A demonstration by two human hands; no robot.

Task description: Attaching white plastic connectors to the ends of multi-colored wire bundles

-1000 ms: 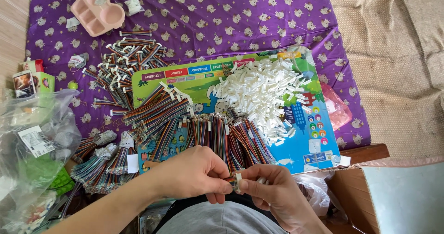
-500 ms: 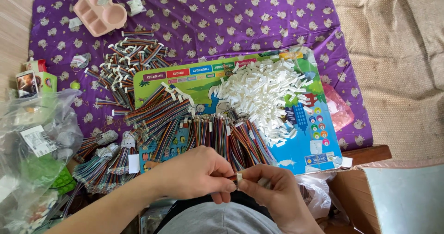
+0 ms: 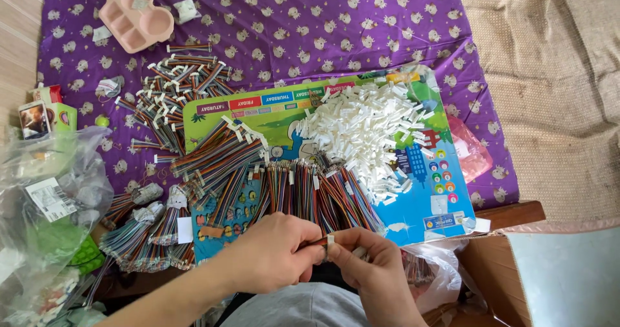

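A purple patterned cloth (image 3: pixel 361 23) covered most of the frame, with a beige blanket (image 3: pixel 555 88) on the right. On the cloth, at centre, lay a bright rectangular play board (image 3: pixel 284 117) in green and blue, with coloured label strips along its top edge. It carried a heap of small white plastic plugs (image 3: pixel 368 130) and rows of striped wire bundles (image 3: pixel 303 194).

At lower right stood an open cardboard box (image 3: pixel 510 282). At left sat clear plastic bags (image 3: pixel 45 191), one bearing a white rectangular label. Just above them was a small green and red carton (image 3: pixel 45 114). A pink moulded tray (image 3: pixel 135 18) lay at upper left.

At bottom centre, the left hand (image 3: pixel 271 256) and right hand (image 3: pixel 371 265) met, both pinching one short wire strip (image 3: pixel 318 242) with a white plug at its end.

The strip looked very light and limp, and its thin wires seemed easy to bend or pull loose. The plug seemed stiff but tiny and smooth, so it could slip. The firmest hold appeared to be the wires just behind the plug.
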